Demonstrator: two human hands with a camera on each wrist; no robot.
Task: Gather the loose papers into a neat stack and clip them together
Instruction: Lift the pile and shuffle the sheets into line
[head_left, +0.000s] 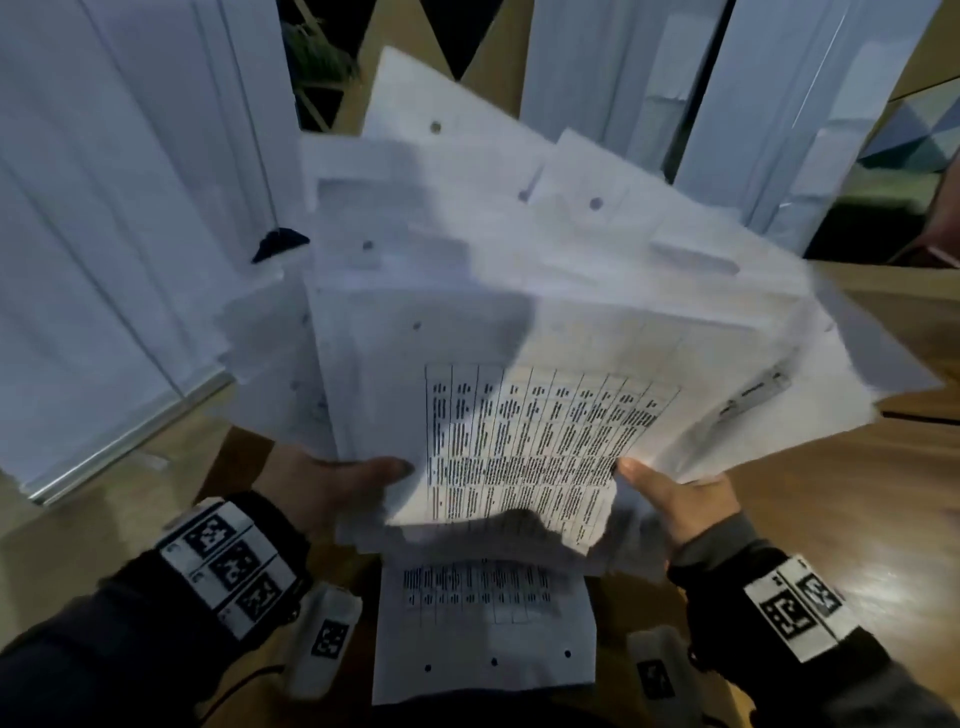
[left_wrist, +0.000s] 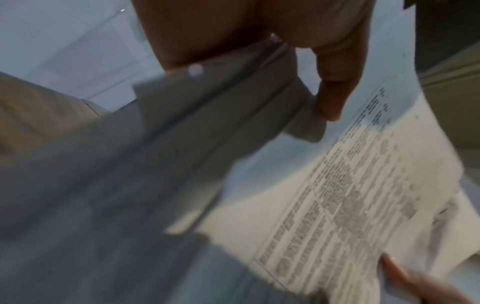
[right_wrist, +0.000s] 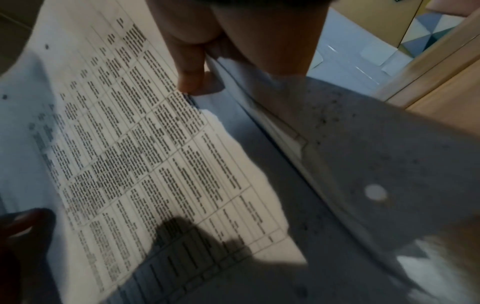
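Observation:
A fanned, uneven bundle of white papers (head_left: 545, 312) is held up in front of me, its top sheet printed with a table (head_left: 535, 441). My left hand (head_left: 337, 483) grips the bundle's near left edge, thumb on top. My right hand (head_left: 675, 493) grips the near right edge, thumb on the printed sheet (right_wrist: 155, 154). In the left wrist view my left hand's thumb (left_wrist: 332, 98) presses on the sheets (left_wrist: 337, 195). One more printed sheet (head_left: 483, 623) with punched holes lies below, near my body. A black binder clip (head_left: 278, 244) shows at the left behind the bundle.
A wooden tabletop (head_left: 857, 493) spreads to the right. Tall white panels (head_left: 104, 208) stand at the left and back. A patterned cushion (head_left: 914, 130) is at the far right.

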